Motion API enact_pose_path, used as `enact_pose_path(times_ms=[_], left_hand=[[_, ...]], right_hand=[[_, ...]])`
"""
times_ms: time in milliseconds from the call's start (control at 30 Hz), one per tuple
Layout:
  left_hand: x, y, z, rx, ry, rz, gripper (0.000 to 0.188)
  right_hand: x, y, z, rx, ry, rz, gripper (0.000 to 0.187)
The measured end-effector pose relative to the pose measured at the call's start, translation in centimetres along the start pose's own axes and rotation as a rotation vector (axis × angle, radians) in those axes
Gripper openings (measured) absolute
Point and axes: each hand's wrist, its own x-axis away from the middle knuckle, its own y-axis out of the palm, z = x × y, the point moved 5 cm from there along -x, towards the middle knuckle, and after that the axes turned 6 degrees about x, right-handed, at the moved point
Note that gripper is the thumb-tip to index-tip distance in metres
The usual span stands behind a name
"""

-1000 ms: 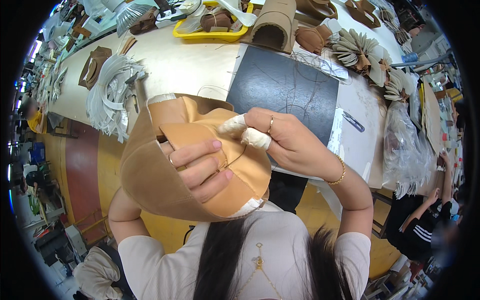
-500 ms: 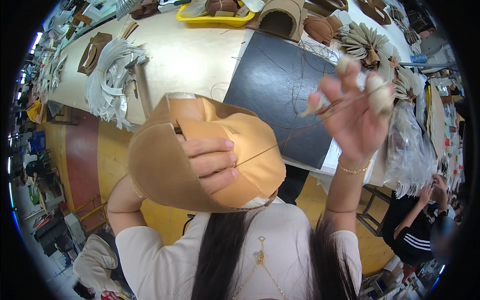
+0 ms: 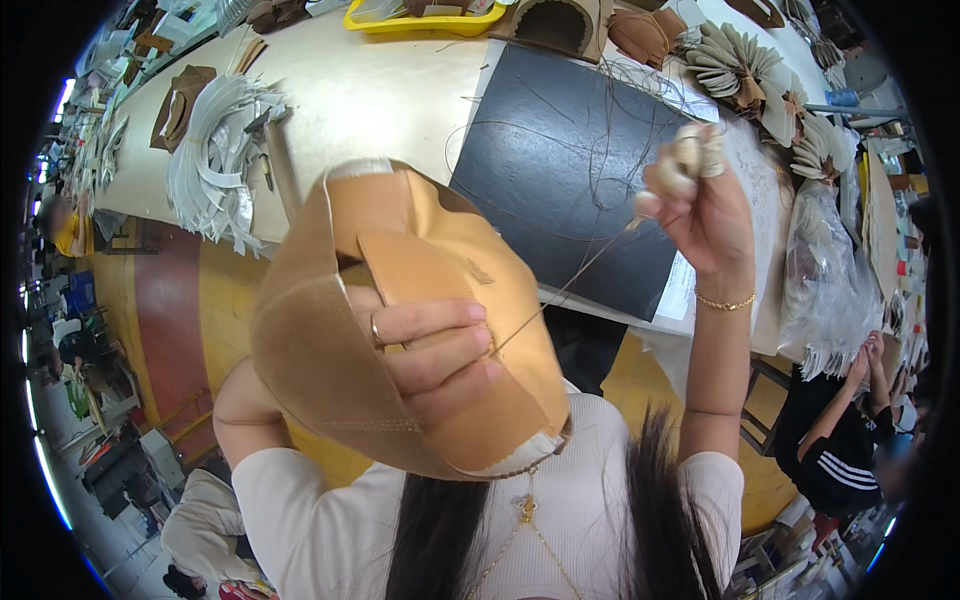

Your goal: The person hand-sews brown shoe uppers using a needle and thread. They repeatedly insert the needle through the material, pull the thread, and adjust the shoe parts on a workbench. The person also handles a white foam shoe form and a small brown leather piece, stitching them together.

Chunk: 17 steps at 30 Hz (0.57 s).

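A tan and brown leather piece (image 3: 310,330), curved like an unfinished bag, hangs in front of my chest. My left hand (image 3: 430,345), a ring on one finger, reaches through it, its fingers closed over the tan leather. From close by those fingertips a brown thread (image 3: 568,293) runs taut up to the right. My right hand (image 3: 700,205), with pale wrappings on several fingers, is raised above the dark board and closed on the thread. Whether a needle is between those fingers cannot be made out.
A dark board (image 3: 540,130) strewn with loose thread lies on the table (image 3: 370,90). To the left are bundled white strips (image 3: 205,160) and a hammer (image 3: 265,120). A yellow tray (image 3: 430,22) stands at the back. Fanned leather pieces (image 3: 735,65), a plastic bag (image 3: 825,270) and a co-worker (image 3: 840,440) are at the right.
My right hand has gone from spread fingers to a closed grip on the thread, staying raised at the right. The leather piece has shifted slightly downward and tilted with my left hand.
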Motion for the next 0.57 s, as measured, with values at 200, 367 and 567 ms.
enact_pose_path(times_ms=[200, 367, 567], left_hand=[[0.5, 0.3, 0.5, 0.035, -0.029, 0.009, 0.041], [-0.1, 0.5, 0.7, 0.058, -0.036, 0.039, 0.034], [-0.7, 0.7, 0.3, 0.114, 0.017, -0.032, 0.036]], right_hand=[[-0.2, -9.8, -4.8, 1.354, 0.094, 0.524, 0.026], [2.7, -4.3, -7.5, 1.419, -0.267, 0.359, 0.027], [5.7, 7.7, -1.5, 0.700, 0.341, 0.150, 0.031]])
